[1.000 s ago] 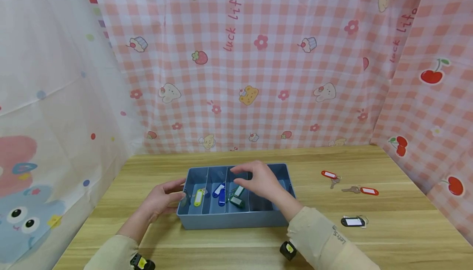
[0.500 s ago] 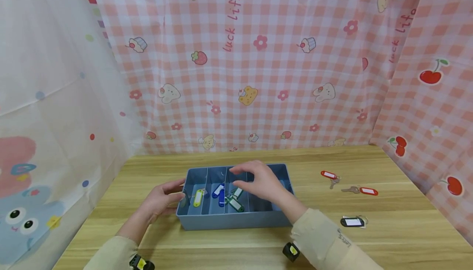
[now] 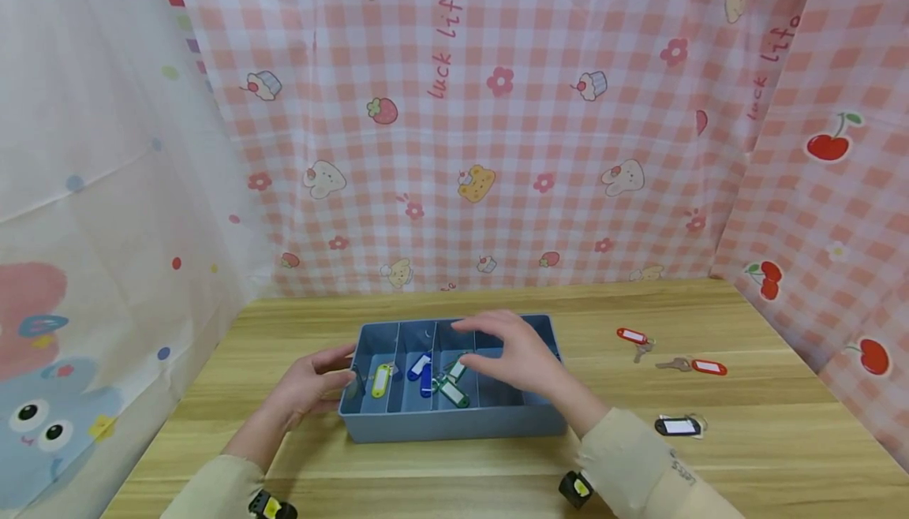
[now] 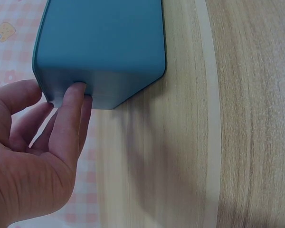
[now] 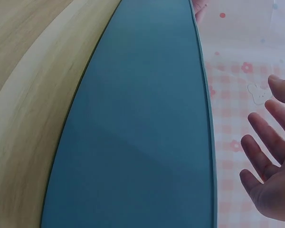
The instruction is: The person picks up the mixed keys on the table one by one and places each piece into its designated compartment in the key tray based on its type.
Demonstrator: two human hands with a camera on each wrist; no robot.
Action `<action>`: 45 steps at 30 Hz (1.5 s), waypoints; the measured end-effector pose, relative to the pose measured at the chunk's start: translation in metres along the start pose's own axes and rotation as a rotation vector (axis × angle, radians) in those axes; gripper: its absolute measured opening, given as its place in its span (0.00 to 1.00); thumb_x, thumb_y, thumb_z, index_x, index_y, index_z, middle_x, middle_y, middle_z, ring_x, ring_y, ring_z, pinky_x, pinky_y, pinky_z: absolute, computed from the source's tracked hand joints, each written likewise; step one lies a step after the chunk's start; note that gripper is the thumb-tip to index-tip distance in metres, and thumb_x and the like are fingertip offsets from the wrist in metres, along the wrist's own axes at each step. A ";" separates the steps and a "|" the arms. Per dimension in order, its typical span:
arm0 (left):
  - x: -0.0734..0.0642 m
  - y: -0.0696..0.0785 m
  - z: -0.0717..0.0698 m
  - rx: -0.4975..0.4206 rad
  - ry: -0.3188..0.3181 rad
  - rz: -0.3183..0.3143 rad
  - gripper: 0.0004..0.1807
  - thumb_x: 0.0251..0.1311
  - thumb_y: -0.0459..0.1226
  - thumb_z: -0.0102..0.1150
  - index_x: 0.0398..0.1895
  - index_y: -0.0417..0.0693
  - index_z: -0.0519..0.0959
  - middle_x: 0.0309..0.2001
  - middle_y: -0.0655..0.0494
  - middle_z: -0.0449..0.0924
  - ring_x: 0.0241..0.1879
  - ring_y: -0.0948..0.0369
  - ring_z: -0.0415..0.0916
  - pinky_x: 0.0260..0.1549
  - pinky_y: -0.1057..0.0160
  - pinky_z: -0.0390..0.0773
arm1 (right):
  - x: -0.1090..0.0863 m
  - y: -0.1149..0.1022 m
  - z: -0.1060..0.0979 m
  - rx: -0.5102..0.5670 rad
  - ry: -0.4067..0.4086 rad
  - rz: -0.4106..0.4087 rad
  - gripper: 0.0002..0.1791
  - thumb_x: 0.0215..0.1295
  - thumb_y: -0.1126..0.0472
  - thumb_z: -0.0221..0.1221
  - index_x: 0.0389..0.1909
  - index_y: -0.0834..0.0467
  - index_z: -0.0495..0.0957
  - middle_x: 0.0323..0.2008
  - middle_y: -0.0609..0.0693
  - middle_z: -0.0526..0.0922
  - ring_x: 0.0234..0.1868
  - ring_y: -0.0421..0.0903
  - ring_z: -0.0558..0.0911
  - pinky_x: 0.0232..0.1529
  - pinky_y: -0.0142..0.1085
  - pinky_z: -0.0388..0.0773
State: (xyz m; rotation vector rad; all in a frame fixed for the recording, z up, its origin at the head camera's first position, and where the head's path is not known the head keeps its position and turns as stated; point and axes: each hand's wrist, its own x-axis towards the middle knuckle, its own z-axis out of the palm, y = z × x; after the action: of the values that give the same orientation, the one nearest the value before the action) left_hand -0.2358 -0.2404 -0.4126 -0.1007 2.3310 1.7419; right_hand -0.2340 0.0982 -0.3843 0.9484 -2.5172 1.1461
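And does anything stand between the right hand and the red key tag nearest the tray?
Only the tray's right end wall. The right hand appears over the tray, probably high enough to clear that wall. Past it, nothing visible blocks the red key tag; the black tag lies nearer the person.

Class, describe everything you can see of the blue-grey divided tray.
The blue-grey tray is a long, open-topped box, apparently smooth plastic, split by thin dividers. It stands level on the wooden table. From the left, successive compartments hold a yellow tag, blue tags and green tags. The left grip touches its left end; the right grip hovers above its right half.
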 end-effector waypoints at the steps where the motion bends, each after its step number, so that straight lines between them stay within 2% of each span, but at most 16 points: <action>1: 0.000 0.000 0.000 0.002 -0.001 0.001 0.31 0.66 0.30 0.59 0.73 0.40 0.65 0.66 0.32 0.67 0.57 0.45 0.74 0.45 0.47 0.81 | -0.001 0.001 -0.001 0.000 0.004 -0.003 0.25 0.61 0.55 0.69 0.60 0.51 0.80 0.57 0.46 0.81 0.62 0.52 0.73 0.61 0.55 0.69; 15: -0.001 0.001 0.000 -0.001 -0.014 0.009 0.32 0.66 0.31 0.60 0.73 0.40 0.64 0.66 0.32 0.66 0.55 0.47 0.75 0.45 0.46 0.81 | -0.022 0.017 -0.021 0.016 0.038 -0.035 0.28 0.58 0.58 0.71 0.61 0.55 0.79 0.58 0.49 0.80 0.62 0.54 0.73 0.60 0.58 0.68; 23: -0.001 0.000 0.000 0.003 -0.001 -0.002 0.31 0.66 0.30 0.59 0.73 0.41 0.65 0.66 0.32 0.66 0.56 0.46 0.74 0.46 0.47 0.81 | -0.038 0.031 -0.037 0.017 0.059 -0.053 0.28 0.58 0.61 0.71 0.61 0.56 0.78 0.57 0.51 0.81 0.59 0.55 0.74 0.56 0.58 0.72; 29: 0.000 0.000 0.000 0.004 0.000 -0.001 0.31 0.66 0.30 0.59 0.73 0.41 0.65 0.66 0.32 0.66 0.57 0.46 0.74 0.45 0.46 0.81 | -0.052 0.042 -0.052 -0.030 0.098 -0.054 0.28 0.58 0.63 0.71 0.60 0.57 0.79 0.55 0.52 0.81 0.56 0.57 0.75 0.52 0.58 0.73; 38: 0.001 0.000 -0.001 0.007 -0.008 0.007 0.32 0.66 0.30 0.59 0.73 0.40 0.63 0.66 0.31 0.65 0.57 0.45 0.73 0.45 0.45 0.81 | -0.067 0.055 -0.071 -0.151 0.176 -0.058 0.31 0.51 0.66 0.74 0.59 0.58 0.79 0.54 0.51 0.83 0.54 0.54 0.78 0.51 0.55 0.75; 45: 0.002 0.000 -0.001 0.003 -0.004 -0.008 0.31 0.66 0.30 0.59 0.73 0.41 0.65 0.66 0.32 0.66 0.57 0.46 0.73 0.45 0.47 0.82 | -0.080 0.060 -0.086 -0.166 0.173 -0.013 0.31 0.53 0.65 0.73 0.60 0.57 0.78 0.55 0.51 0.82 0.56 0.53 0.76 0.53 0.53 0.72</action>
State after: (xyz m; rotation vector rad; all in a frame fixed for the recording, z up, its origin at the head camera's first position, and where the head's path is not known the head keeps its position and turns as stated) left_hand -0.2376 -0.2411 -0.4131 -0.1063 2.3273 1.7331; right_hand -0.2164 0.2282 -0.3974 0.7864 -2.4191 0.9532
